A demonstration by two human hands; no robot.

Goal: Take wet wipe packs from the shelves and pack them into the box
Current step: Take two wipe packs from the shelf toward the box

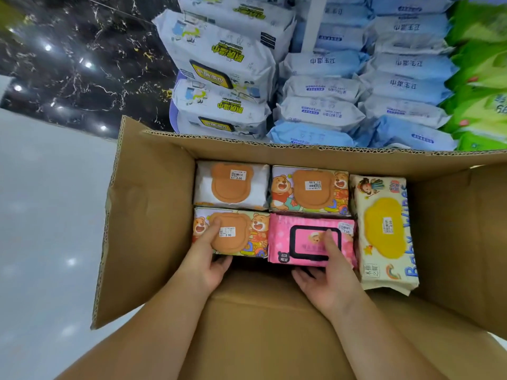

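Inside the cardboard box (153,215), the left hand (204,263) grips a bear-print wipe pack (258,229) by the left wall, thumb on its lid. The right hand (326,281) grips the adjoining pink wipe pack (282,237).

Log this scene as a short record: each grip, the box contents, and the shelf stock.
left: left grip holds near bear-print pack, thumb on its brown lid
right: right grip holds pink pack, thumb on its black-framed lid
box: cardboard box, flaps open, five packs showing
other packs: white pack, far bear-print pack, yellow-lidded Baby Wipes pack
shelves: white kitchen-wipe packs, blue packs, green packs, stacked behind the box
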